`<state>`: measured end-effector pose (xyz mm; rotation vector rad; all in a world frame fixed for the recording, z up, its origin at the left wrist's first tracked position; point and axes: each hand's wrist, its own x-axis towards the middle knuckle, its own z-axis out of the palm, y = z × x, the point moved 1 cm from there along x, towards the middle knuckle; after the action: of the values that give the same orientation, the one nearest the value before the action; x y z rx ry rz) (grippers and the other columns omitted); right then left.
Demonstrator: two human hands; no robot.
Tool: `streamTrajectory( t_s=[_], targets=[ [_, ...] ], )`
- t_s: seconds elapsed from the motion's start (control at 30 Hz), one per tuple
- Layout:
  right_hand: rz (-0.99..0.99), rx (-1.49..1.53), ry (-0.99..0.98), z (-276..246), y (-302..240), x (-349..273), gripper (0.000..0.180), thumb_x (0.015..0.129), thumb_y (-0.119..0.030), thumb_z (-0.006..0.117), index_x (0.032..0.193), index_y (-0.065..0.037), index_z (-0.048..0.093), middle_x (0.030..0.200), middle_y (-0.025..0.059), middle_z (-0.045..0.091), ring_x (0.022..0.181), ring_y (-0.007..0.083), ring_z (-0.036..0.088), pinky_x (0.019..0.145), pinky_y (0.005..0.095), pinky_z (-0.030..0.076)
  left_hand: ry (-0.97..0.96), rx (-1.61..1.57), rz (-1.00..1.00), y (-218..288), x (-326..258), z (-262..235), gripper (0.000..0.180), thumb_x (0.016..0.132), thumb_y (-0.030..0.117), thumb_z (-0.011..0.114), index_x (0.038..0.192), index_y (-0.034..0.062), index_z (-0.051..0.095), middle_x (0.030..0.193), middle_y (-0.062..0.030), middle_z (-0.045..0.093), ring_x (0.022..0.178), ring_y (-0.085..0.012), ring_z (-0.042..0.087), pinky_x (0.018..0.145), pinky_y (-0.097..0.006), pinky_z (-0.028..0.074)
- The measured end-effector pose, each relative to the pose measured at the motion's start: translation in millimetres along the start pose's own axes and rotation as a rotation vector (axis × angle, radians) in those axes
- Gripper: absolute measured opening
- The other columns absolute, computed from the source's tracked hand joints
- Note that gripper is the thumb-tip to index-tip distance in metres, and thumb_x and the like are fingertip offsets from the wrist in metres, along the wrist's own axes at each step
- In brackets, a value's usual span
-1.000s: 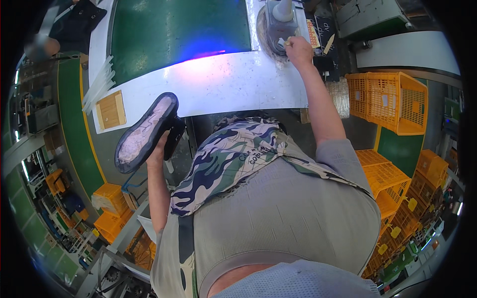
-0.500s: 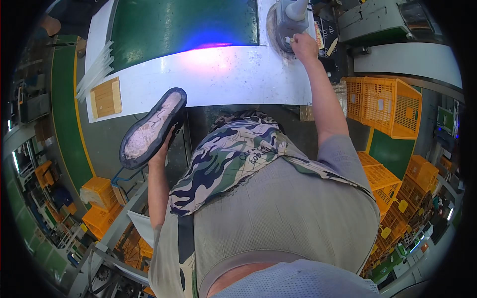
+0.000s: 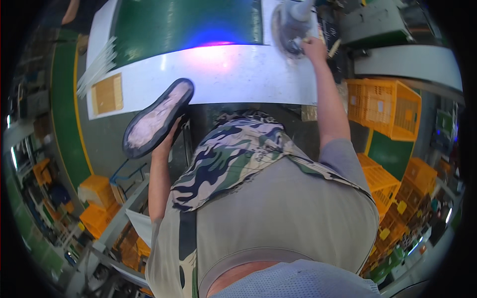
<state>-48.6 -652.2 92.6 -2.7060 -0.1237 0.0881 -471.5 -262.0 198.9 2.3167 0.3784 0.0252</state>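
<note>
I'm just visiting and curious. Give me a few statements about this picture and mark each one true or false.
1. The left hand holds a shoe. True.
2. The right hand rests on the apron. False: it is at the grey container near the right end of the white bench.
3. The tan board lies at the right end of the white bench. False: it lies at the left end.
4. Orange crates stand to the right of the white bench. True.
5. The apron is plain red. False: it has a camouflage pattern.
</note>
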Motion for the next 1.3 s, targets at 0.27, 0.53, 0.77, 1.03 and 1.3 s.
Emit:
streamTrajectory(
  t_s=[0.27,0.53,0.77,1.03,1.3],
  targets=[
    [0.502,0.708,-0.139,24.4,57.2,5.0,0.021,0.077,-0.015,0.076,0.093,-0.005,0.068,0.074,0.0021,0.065,0.055,0.0084,0.056,0.042,0.0231,0.038,0.039,-1.195,-0.29,-9.5,2.4,-10.5,0.055,0.099,0.038,0.047,0.145,0.0091,0.042,0.147,-0.0099,0.046,0.137,-0.0242,0.041,0.115,-0.039,0.029],
    [0.477,0.802,-0.098,31.7,62.8,6.9,0.022,0.072,-0.018,0.076,0.087,-0.003,0.067,0.069,0.004,0.063,0.053,0.0117,0.057,0.041,0.0256,0.04,0.069,-1.583,-0.176,21.3,-0.5,-19.0,0.05,0.102,0.026,0.04,0.141,-0.0046,0.039,0.143,-0.0244,0.044,0.131,-0.0351,0.045,0.114,-0.044,0.035],
    [0.485,0.8,0.02,24.3,66.0,0.9,0.018,0.073,-0.013,0.075,0.084,-0.001,0.068,0.068,0.0047,0.063,0.052,0.0122,0.057,0.041,0.0261,0.042,0.256,-1.722,-0.244,11.4,1.5,-17.4,0.037,0.1,0.014,0.043,0.131,-0.0071,0.046,0.129,-0.0266,0.055,0.115,-0.0341,0.06,0.1,-0.043,0.051],
    [0.686,0.899,-0.025,29.6,79.9,6.9,0.016,0.077,-0.013,0.075,0.086,-0.004,0.065,0.07,0.005,0.062,0.05,0.0129,0.055,0.041,0.0276,0.04,0.381,-1.273,-0.224,39.4,2.7,-34.8,0.033,0.099,0.011,0.047,0.127,-0.0066,0.049,0.125,-0.0249,0.058,0.111,-0.0309,0.063,0.097,-0.04,0.054],
    [0.527,1.544,-0.621,25.7,-56.8,-4.6,0.016,0.089,-0.018,0.063,0.1,-0.006,0.064,0.083,0.005,0.066,0.063,0.015,0.057,0.056,0.0314,0.044,0.606,-1.457,0.046,53.6,-10.7,-55.4,0.031,0.097,0.007,0.052,0.125,-0.0057,0.051,0.118,-0.021,0.063,0.103,-0.0255,0.067,0.091,-0.035,0.057]
  ],
)
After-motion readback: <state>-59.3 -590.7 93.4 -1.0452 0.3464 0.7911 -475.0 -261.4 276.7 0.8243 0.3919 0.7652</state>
